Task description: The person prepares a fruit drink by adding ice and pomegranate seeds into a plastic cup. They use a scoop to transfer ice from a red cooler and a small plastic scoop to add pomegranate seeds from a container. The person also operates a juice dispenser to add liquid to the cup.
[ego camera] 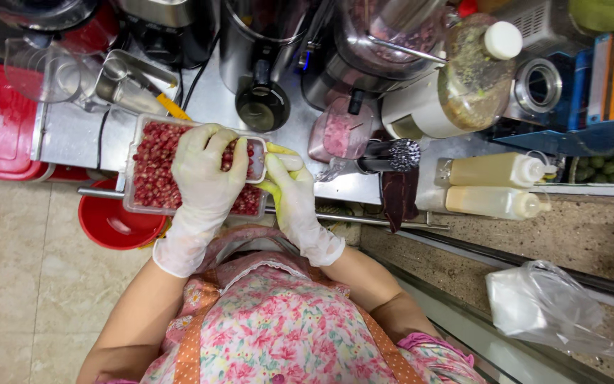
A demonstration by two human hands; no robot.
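A clear plastic tray [136, 153] full of red pomegranate seeds sits at the front edge of a steel counter [72, 135]. My left hand [204, 171], in a thin white glove, lies on top of the seeds with its fingers spread and curled down into them. My right hand [294, 199], also gloved, is at the tray's right end. It grips a yellow piece of peel [278, 151] against the tray's corner. What the left fingers hold under them is hidden.
A red bucket [111, 224] sits below the tray. Steel scoops [126, 82], blender jugs [385, 39], a cup of pink pulp [339, 135], a white-capped jar [474, 75] and two squeeze bottles [495, 186] crowd the counter. A plastic bag [545, 306] lies at right.
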